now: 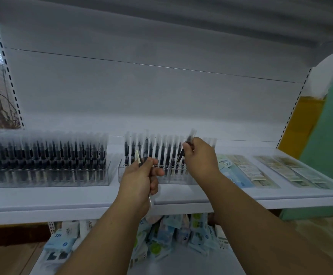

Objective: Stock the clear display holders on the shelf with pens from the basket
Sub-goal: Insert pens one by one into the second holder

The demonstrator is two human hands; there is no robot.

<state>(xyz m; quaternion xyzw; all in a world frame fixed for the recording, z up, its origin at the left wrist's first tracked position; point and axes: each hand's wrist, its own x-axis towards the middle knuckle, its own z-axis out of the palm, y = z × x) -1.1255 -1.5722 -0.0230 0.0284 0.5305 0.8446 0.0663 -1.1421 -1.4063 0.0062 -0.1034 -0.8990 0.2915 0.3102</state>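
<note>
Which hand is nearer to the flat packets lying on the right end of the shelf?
Right. The right hand holds a pen just left of the flat packets; the left hand is farther left, before the pen holder.

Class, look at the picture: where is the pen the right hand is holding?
In the head view, right of centre: the right hand pinches the pen, tilted, over the right end of the right-hand clear holder.

Right hand (198, 155) pinches a pen (188, 142) over the right holder (142, 175); left hand (140, 179) grips more pens (138, 158)
</note>
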